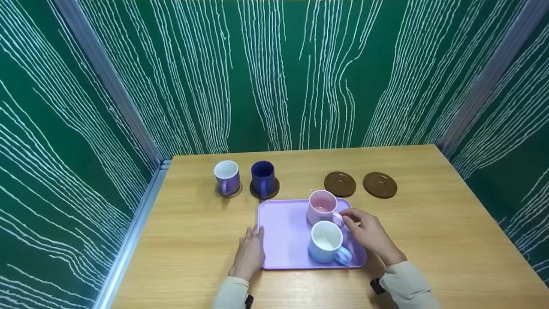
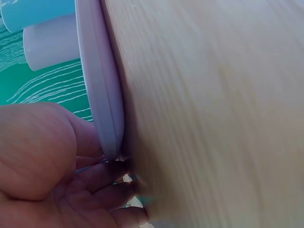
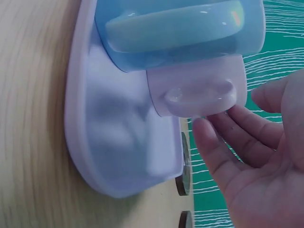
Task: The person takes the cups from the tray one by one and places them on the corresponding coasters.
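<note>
A lilac tray [image 1: 285,236] lies on the table. On its right side, a pink mug [image 1: 321,208] stands behind a light blue mug [image 1: 326,244] with a white inside; both handles point right. My left hand [image 1: 249,253] holds the tray's left edge. In the left wrist view, the thumb [image 2: 85,137] lies on one side of the rim and the fingers [image 2: 111,183] on the other. My right hand [image 1: 371,229] is at the pink mug's handle [image 3: 202,100]. Its fingertips [image 3: 205,128] touch or nearly touch the handle, loosely bent and not wrapped round it.
Behind the tray at left, a purple mug [image 1: 229,180] with a white inside and a dark blue mug [image 1: 263,180] stand on coasters. Two brown coasters [image 1: 340,184] [image 1: 380,185] lie at back right. Green walls [image 1: 266,86] with white lines border the table [image 1: 193,244].
</note>
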`<action>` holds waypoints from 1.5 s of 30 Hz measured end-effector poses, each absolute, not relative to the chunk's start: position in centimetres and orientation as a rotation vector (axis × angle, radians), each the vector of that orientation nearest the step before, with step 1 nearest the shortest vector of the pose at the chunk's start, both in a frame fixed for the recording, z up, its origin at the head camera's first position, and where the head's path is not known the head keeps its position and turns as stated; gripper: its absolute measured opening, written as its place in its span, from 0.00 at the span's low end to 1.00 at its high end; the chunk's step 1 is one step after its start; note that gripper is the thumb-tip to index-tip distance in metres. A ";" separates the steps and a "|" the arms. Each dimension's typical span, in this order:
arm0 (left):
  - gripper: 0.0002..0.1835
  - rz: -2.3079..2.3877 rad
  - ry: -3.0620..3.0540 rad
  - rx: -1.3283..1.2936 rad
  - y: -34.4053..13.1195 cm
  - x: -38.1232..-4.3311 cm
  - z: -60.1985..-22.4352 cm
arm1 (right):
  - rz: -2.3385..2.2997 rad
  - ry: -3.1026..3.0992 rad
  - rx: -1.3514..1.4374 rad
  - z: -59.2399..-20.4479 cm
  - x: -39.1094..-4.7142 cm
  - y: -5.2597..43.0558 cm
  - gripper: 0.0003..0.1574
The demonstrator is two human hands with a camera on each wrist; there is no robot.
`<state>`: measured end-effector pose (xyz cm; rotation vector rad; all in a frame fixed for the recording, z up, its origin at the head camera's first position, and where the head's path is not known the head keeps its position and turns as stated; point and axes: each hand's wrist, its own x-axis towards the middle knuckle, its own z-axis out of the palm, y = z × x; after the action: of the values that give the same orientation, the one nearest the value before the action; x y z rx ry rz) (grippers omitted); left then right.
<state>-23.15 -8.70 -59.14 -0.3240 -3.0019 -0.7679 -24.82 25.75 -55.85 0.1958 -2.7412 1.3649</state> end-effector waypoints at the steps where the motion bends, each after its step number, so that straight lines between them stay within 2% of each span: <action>1: 0.28 -0.767 -3.003 -0.326 -8.7 -23.2 -59.2 | 1.393 -2.744 0.196 -55.9 -24.9 25.7 0.14; 11: 0.29 -0.787 -3.013 -0.319 -8.7 -23.1 -58.9 | 1.799 -2.667 0.209 -56.7 -25.9 25.7 0.15; 26: 0.29 -0.782 -3.018 -0.300 -8.7 -23.2 -59.1 | 1.894 -2.651 0.188 -57.3 -26.5 25.0 0.13; 45: 0.31 -0.788 -3.042 -0.300 -8.7 -23.2 -59.0 | 1.795 -2.619 0.207 -57.3 -26.4 25.0 0.12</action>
<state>-23.21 -8.75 -59.01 -0.2999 -3.0416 -0.7883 -26.37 24.96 -57.33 0.2070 -2.6193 1.7950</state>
